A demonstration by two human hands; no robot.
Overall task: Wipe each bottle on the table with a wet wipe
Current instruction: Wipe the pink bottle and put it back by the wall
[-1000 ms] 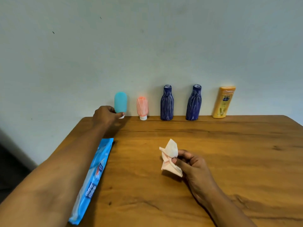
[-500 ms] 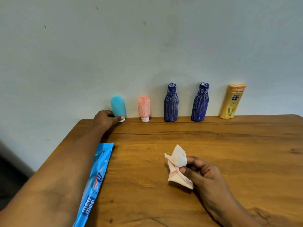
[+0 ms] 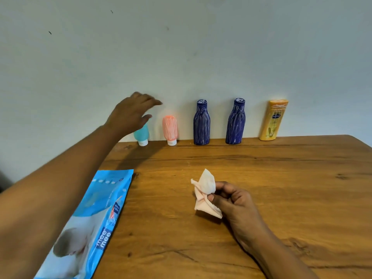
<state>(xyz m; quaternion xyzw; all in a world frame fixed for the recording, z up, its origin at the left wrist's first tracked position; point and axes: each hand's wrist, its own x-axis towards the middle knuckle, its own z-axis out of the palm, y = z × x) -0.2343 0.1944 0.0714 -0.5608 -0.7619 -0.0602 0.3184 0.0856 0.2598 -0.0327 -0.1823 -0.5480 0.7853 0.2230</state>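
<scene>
Several bottles stand in a row against the wall at the table's far edge: a teal tube, a pink tube, two dark blue bottles streaked with white marks, and a yellow lotion bottle. My left hand hovers above the teal tube with fingers spread, holding nothing, and it hides the tube's top. My right hand rests on the table near the middle and pinches a crumpled, pink-stained wet wipe.
A blue wet-wipe pack lies flat on the wooden table along its left edge, under my left forearm. The wall rises directly behind the bottles.
My left hand let go of the teal tube's base and lifted up above it, moving right toward the pink tube. The right hand with the wipe stayed in place.
</scene>
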